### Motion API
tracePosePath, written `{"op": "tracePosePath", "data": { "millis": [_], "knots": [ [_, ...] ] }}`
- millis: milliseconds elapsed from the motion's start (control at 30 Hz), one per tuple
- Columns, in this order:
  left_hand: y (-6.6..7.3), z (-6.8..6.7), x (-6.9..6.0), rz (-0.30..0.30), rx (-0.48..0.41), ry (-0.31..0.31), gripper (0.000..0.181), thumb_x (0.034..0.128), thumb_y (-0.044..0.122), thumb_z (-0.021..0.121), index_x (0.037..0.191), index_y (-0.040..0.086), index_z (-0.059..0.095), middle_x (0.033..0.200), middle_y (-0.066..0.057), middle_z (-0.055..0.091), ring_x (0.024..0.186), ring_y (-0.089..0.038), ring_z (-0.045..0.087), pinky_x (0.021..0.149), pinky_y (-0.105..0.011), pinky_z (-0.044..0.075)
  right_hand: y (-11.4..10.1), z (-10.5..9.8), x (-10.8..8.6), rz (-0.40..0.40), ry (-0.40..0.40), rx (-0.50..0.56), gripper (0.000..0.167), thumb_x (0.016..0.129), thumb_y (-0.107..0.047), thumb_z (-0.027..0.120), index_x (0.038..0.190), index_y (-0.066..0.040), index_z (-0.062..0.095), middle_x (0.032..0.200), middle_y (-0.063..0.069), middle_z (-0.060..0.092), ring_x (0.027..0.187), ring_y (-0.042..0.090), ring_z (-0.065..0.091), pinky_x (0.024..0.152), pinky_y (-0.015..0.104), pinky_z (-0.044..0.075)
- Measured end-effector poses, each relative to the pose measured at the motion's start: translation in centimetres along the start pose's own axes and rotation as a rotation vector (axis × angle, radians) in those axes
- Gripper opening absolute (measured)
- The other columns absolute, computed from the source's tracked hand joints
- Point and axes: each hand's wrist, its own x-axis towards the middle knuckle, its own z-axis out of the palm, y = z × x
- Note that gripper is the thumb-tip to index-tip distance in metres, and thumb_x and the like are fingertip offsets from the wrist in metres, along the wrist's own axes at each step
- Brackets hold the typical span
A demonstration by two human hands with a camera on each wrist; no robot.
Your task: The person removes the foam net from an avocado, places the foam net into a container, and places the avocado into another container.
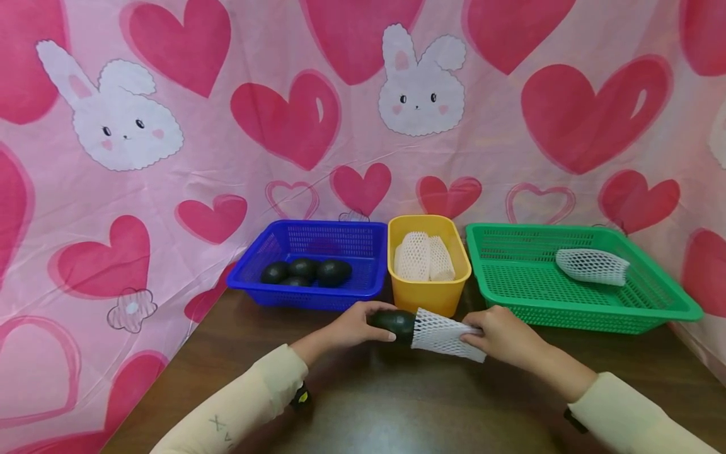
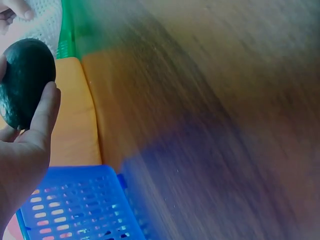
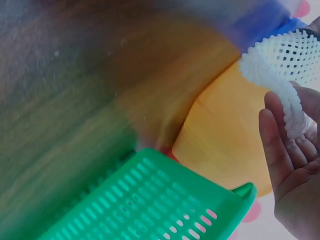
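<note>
In the head view my left hand (image 1: 358, 328) grips a dark green avocado (image 1: 399, 325) by its left end, above the table in front of the yellow bin. The left wrist view shows thumb and fingers around that avocado (image 2: 27, 80). A white foam net sleeve (image 1: 445, 335) covers the avocado's right end, its rest reaching toward my right hand (image 1: 505, 334). That hand pinches the sleeve's right part between thumb and fingers. In the right wrist view the net (image 3: 287, 60) has a gathered edge lying against the fingers.
A blue basket (image 1: 317, 297) at the back left holds several avocados (image 1: 333, 272). The yellow bin (image 1: 428, 296) beside it contains white foam nets (image 1: 416, 255). On the right, a green basket (image 1: 522, 277) holds one netted piece (image 1: 592, 266). All stand on a brown wooden table (image 1: 386, 403).
</note>
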Motion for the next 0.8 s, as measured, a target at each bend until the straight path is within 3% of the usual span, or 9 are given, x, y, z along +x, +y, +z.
{"op": "tracePosePath", "data": {
  "millis": [233, 533, 800],
  "knots": [
    [-0.1, -0.6, -0.4, 0.019, 0.009, 0.023, 0.052, 0.0804, 0.021, 0.081, 0.127, 0.011, 0.062, 0.109, -0.001, 0.066, 0.095, -0.016, 0.060, 0.082, -0.032, 0.051, -0.2, -2.0, -0.4, 0.044, 0.002, -0.038, 0.010, 0.081, -0.017, 0.079, 0.083, -0.013, 0.071, 0.065, -0.016, 0.055, 0.051, -0.002, 0.041, 0.047, 0.020, 0.040],
    [-0.3, -1.1, -0.7, 0.044, -0.016, 0.020, 0.052, 0.0796, 0.018, 0.081, 0.127, 0.007, 0.062, 0.109, -0.005, 0.067, 0.093, -0.016, 0.061, 0.082, -0.030, 0.050, -0.5, -4.4, -0.1, 0.087, 0.019, -0.025, 0.011, 0.081, -0.019, 0.080, 0.086, -0.013, 0.072, 0.065, -0.016, 0.057, 0.050, 0.000, 0.043, 0.045, 0.022, 0.040],
    [-0.4, -1.5, -1.1, 0.048, -0.019, 0.027, 0.053, 0.0796, 0.018, 0.081, 0.127, 0.006, 0.062, 0.109, -0.004, 0.067, 0.094, -0.015, 0.061, 0.081, -0.029, 0.051, -1.1, -6.5, 1.0, 0.015, 0.143, -0.033, 0.014, 0.079, -0.019, 0.082, 0.077, -0.017, 0.068, 0.055, -0.019, 0.045, 0.047, -0.001, 0.037, 0.041, 0.021, 0.033]
  ]
}}
